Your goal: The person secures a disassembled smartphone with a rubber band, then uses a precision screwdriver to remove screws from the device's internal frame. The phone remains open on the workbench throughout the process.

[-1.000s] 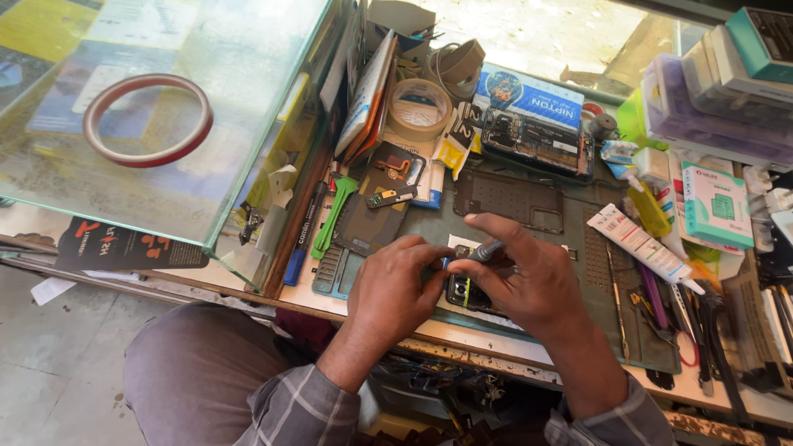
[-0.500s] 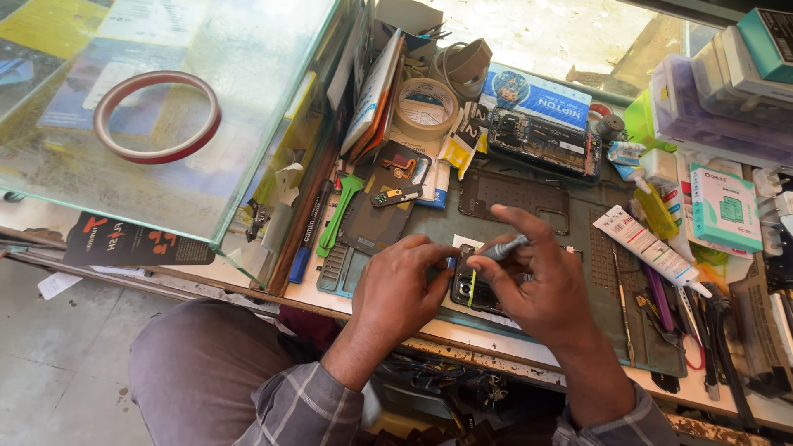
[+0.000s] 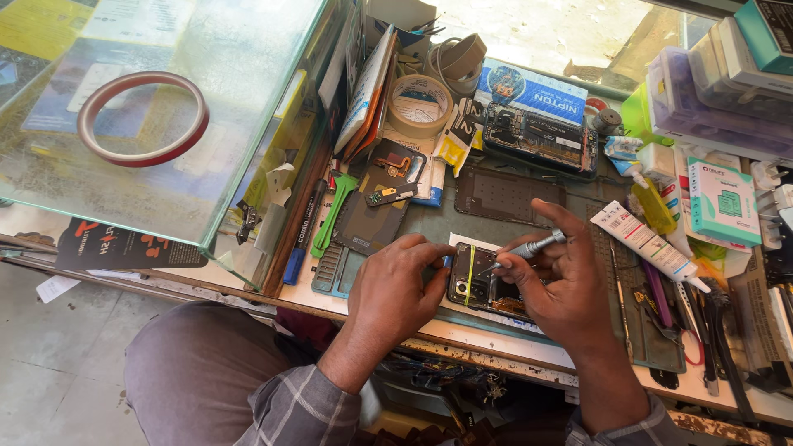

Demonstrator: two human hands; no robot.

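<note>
Nearest, at the workbench's front edge, an opened phone (image 3: 483,285) with its back already off is being steadied by the left hand (image 3: 396,293), fingers curled against its left side, while a slim metal screwdriver (image 3: 529,248) is being pinched in the right hand (image 3: 562,285), tip down on the still exposed internals. Farther back, the detached back cover (image 3: 508,196) and a second opened phone (image 3: 541,139) are being kept on the mat, with tape rolls (image 3: 419,105), a tube (image 3: 648,241) and boxes (image 3: 723,201) crowding the right edge and far side.
</note>
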